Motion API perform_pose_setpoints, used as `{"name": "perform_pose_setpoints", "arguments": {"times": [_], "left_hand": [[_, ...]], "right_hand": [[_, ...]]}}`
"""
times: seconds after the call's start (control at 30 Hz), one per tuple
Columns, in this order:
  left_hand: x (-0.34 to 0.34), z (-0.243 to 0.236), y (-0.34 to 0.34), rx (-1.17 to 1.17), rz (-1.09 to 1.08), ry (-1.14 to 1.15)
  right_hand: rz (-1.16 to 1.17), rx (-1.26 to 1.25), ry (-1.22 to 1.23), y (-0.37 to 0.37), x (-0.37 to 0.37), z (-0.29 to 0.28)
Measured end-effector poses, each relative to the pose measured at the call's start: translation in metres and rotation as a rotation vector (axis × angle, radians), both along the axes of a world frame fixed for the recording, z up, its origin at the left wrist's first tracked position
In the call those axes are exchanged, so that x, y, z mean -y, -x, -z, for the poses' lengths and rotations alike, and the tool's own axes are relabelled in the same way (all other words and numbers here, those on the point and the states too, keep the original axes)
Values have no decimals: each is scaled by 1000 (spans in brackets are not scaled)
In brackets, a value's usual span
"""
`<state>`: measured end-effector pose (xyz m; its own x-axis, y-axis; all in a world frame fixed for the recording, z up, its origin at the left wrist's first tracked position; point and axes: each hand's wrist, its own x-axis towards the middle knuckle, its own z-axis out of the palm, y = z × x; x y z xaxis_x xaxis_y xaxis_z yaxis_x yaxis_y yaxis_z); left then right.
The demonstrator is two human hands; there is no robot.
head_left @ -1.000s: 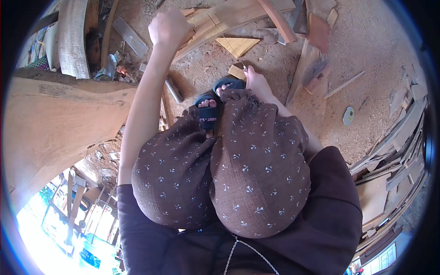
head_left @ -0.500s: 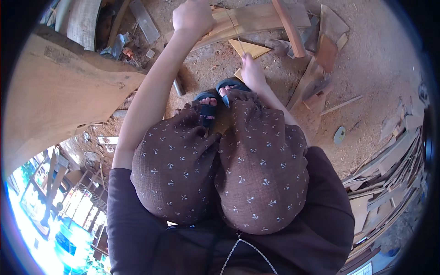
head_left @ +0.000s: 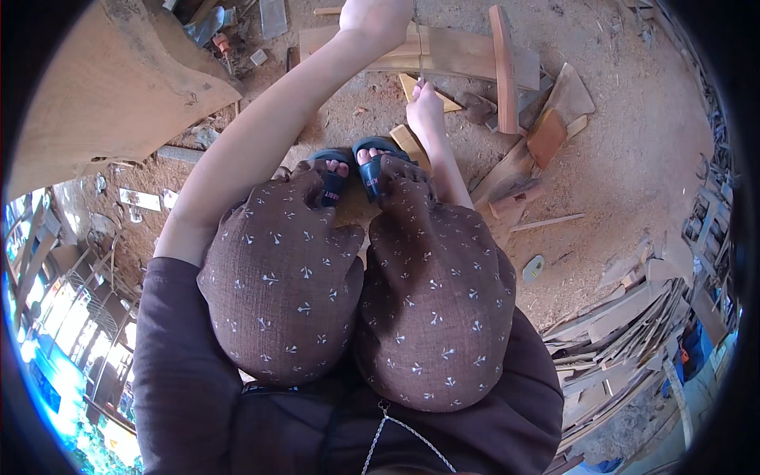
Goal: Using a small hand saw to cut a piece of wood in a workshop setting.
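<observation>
My right hand (head_left: 427, 112) is closed with its fingers round the near end of a thin, straight tool (head_left: 420, 63), too narrow to name. It runs away from the hand across a flat wooden board (head_left: 467, 51) on the ground. My left hand (head_left: 376, 20) is a fist over the far side of the same board, partly cut off by the upper edge; what it holds, if anything, is hidden. A yellow triangular wood piece (head_left: 450, 104) lies just beyond my right hand, partly under the board. Next to my right sandal lies a small wood block (head_left: 409, 144).
A reddish-brown wood bar (head_left: 503, 71) lies across the board's right part. Wood offcuts (head_left: 546, 138) lie to its right. A large wood slab (head_left: 119, 95) fills the far left. Stacked wood strips (head_left: 625, 332) stand at the right. My sandals (head_left: 370, 170) are on the dusty ground.
The view has shifted, so the ground and my knees appear displaced. My left fist has moved right and farther away. My right hand stays near the board's near edge, still gripping the thin tool.
</observation>
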<state>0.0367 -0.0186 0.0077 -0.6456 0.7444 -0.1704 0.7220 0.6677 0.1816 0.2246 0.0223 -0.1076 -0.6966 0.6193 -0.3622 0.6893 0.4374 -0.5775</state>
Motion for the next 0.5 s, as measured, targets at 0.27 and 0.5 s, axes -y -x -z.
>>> {"name": "perform_pose_setpoints", "arguments": {"times": [0.27, 0.5], "left_hand": [[-2, 5, 1, -17, -2, -69], [-2, -4, 2, 32, 9, -69]], "right_hand": [[31, -103, 4, -88, 26, 18], [19, -3, 18, 9, -5, 12]]}}
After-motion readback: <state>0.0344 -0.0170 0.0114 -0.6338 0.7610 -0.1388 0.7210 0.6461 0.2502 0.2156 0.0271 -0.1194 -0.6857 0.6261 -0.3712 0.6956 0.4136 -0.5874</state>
